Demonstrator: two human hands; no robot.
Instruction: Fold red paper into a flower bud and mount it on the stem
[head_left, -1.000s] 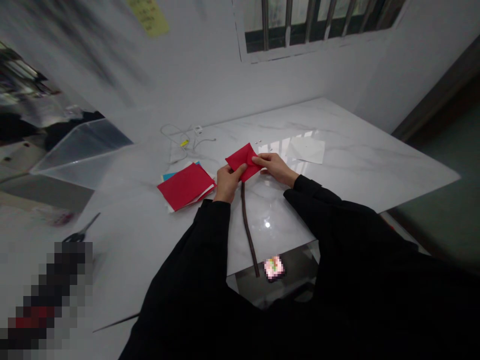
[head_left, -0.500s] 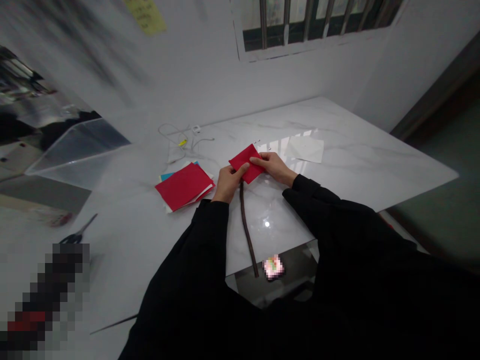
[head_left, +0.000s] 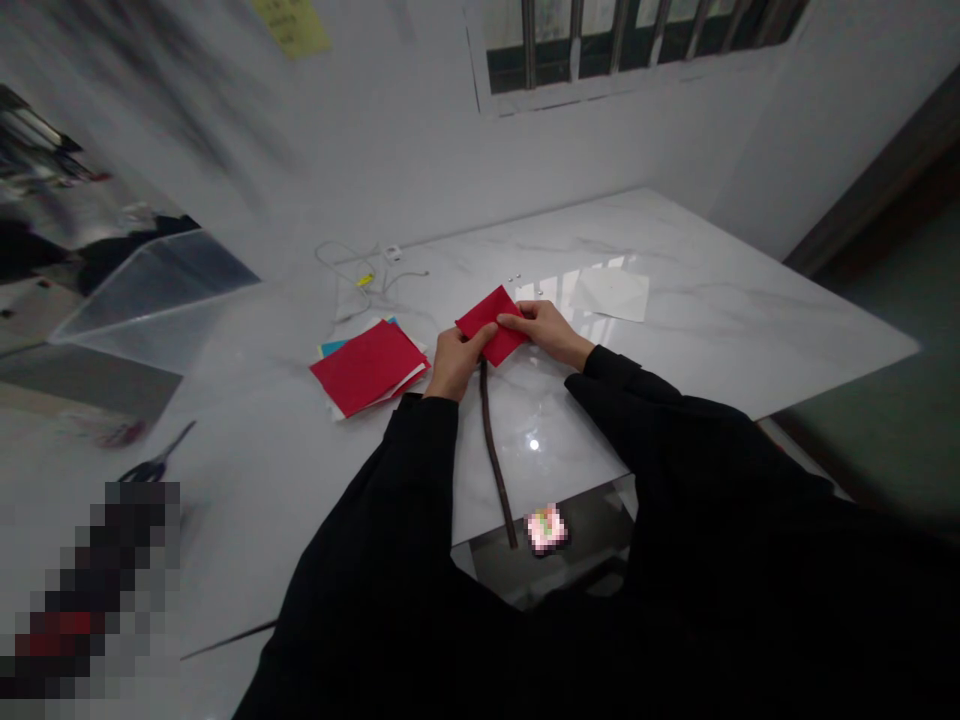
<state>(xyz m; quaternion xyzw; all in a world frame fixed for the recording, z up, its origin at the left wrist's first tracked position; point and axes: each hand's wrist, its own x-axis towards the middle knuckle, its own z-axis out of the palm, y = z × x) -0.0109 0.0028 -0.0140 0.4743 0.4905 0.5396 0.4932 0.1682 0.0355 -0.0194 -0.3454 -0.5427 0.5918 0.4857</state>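
Observation:
Between my two hands is a small piece of red paper, held above the marble-patterned table. My left hand grips its left side, thumb lying on top. From the right, my right hand pinches the paper near its middle, its thumb close to the left thumb. The fingers beneath the paper are hidden. A thin brown stick runs from below the left hand down past the table's front edge. Left of my left hand lies a stack of coloured paper, a red sheet on top with blue and white ones under it.
A white cable lies near the wall. A white sheet of paper rests on the right of the table. Scissors lie at the left, beside a pixelated dark shape. A clear plastic bin stands further left.
The view has tilted very slightly, so everything sits a little higher in the picture. My hands hold the red paper in nearly the same position.

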